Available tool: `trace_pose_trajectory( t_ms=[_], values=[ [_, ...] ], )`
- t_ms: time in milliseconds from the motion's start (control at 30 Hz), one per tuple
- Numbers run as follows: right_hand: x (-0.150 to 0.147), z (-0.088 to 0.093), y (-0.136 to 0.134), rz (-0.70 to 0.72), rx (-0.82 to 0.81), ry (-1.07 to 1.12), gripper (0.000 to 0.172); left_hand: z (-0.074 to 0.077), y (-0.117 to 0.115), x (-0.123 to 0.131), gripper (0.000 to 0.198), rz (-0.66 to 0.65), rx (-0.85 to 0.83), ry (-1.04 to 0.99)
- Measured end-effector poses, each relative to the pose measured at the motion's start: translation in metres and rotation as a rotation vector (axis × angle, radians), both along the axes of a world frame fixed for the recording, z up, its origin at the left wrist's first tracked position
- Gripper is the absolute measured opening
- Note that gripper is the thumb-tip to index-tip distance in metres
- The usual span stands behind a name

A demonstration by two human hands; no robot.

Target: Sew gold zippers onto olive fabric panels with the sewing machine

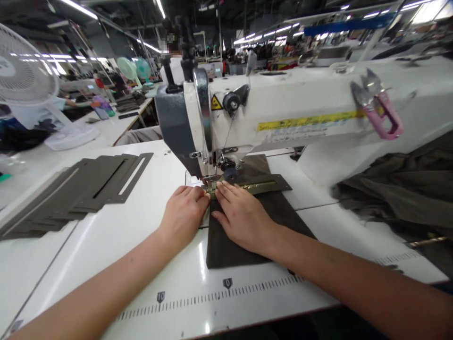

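A dark olive fabric piece lies on the white table under the presser foot of a white sewing machine. A zipper strip with a framed fabric piece runs to the right from the needle. My left hand rests just left of the foot, its fingers curled together against the fabric's left edge. My right hand lies flat on the fabric, fingers stretched toward the foot.
A stack of dark framed fabric pieces lies on the table at the left. A heap of dark cloth sits at the right. Pink thread snips hang on the machine arm. A white fan stands at far left. A ruler scale marks the table's front edge.
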State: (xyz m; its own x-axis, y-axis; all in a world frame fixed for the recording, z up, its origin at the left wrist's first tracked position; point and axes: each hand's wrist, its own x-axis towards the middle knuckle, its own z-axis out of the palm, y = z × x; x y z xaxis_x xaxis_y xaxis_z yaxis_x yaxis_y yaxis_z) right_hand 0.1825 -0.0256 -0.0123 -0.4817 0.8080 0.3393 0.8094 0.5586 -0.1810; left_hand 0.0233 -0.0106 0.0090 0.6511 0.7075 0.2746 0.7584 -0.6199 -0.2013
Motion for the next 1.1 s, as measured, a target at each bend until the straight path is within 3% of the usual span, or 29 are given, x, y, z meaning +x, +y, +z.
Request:
trace_pose_trajectory(
  t_ms=[233, 500, 1100],
  values=[
    [-0.001, -0.003, 0.007, 0.004, 0.036, 0.037, 0.039, -0.006, 0.005, -0.001, 0.011, 0.021, 0.026, -0.050],
    [0.000, 0.006, 0.017, 0.040, 0.036, -0.039, 0.025, -0.007, 0.007, 0.000, 0.010, 0.021, 0.046, -0.050],
    [0.001, 0.005, 0.029, 0.114, 0.014, -0.015, 0.025, -0.010, 0.012, -0.005, 0.015, -0.009, 0.063, -0.148]
  ],
)
